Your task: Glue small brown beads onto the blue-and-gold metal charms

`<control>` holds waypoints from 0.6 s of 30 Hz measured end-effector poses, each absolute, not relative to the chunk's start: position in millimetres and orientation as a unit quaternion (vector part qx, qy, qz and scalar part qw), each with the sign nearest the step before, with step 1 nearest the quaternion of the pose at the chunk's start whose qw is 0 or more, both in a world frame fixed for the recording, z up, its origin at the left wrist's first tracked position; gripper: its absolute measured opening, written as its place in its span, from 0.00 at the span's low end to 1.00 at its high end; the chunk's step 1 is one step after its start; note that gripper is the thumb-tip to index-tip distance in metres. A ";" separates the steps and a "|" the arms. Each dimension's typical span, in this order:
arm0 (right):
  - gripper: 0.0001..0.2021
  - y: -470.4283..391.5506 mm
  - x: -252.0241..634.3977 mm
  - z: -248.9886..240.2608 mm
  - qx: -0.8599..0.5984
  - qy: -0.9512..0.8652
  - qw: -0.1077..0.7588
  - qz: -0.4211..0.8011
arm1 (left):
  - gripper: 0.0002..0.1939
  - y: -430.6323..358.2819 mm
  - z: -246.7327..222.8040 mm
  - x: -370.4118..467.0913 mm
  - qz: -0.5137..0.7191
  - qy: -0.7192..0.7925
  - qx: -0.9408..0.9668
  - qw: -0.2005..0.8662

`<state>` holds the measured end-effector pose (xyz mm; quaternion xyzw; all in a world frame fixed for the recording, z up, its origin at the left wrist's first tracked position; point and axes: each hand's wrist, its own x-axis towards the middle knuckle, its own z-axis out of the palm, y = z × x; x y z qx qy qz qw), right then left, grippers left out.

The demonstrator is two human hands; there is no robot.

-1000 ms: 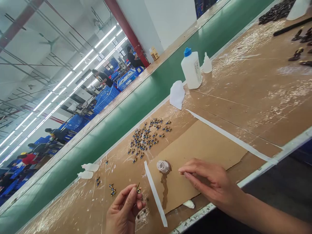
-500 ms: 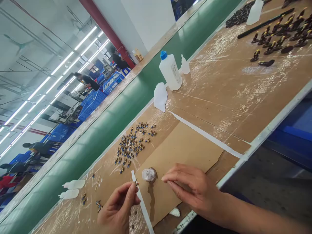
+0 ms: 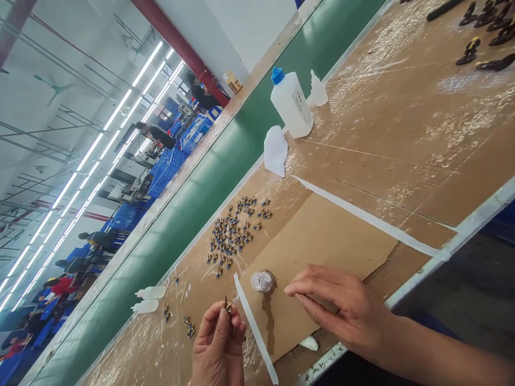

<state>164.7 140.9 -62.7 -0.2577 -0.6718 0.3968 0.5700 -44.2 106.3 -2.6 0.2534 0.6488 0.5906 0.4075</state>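
Observation:
My left hand [image 3: 220, 338] pinches a small painted figurine [image 3: 228, 307] between thumb and fingertips, its dark thin tip pointing up. My right hand [image 3: 333, 305] hovers over the brown cardboard sheet [image 3: 325, 230], thumb and fingers closed together; whatever lies between them is too small to make out. Between the two hands stands a small clear jar [image 3: 263, 281] on the cardboard, with a dark wet streak below it. Beyond my left hand lies a cluster of similar blue and gold figurines [image 3: 231, 233]. A few more figurines [image 3: 189, 327] lie left of that hand.
A white bottle with a blue cap [image 3: 292, 104], a small dropper bottle [image 3: 317, 90] and a white paper piece [image 3: 276, 151] stand farther back. Two small squeeze bottles [image 3: 148, 299] lie at left. Dark figures [image 3: 470, 51] stand at upper right. A green conveyor belt [image 3: 225, 166] runs behind.
The view has shifted, so the table things appear farther right. My left hand has turned, bringing the figurine more upright. My right hand keeps its closed pose.

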 end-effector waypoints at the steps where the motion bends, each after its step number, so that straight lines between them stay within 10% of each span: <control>1: 0.11 140.9 164.2 -63.4 -0.257 -0.672 0.570 0.396 | 0.16 104.6 -3.2 -41.6 0.598 0.644 0.248 0.406; 18: 0.10 140.6 165.0 -60.0 -0.271 -0.685 0.556 0.384 | 0.10 86.0 -21.4 -37.9 0.627 0.623 0.464 0.060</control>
